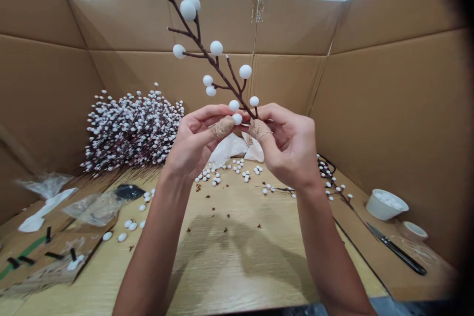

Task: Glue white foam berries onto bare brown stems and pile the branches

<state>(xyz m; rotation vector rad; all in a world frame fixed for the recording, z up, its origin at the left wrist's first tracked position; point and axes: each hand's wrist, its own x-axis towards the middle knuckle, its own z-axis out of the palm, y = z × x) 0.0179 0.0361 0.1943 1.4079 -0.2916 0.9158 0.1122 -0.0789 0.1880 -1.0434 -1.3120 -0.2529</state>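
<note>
A dark brown artificial branch [208, 57] with white balls on its twigs rises from between my hands, slanting up to the left. Several of its twigs end bare. My right hand [287, 143] pinches the stem near its lower end. Close beside it, my left hand [196, 136] holds a white ball [237, 119] between thumb and fingers, low on the branch. Tan wrapping covers both thumbs. The fingers partly hide the spot where ball and stem meet.
Loose white balls [132, 225] and small brown bits lie on the table [237, 276]. A large bundle of berry branches [133, 128] stands at left. On the right are a white bowl [385, 206] of balls, scissors [396, 249] and a tape roll [414, 231]. Cardboard walls [400, 108] enclose the table.
</note>
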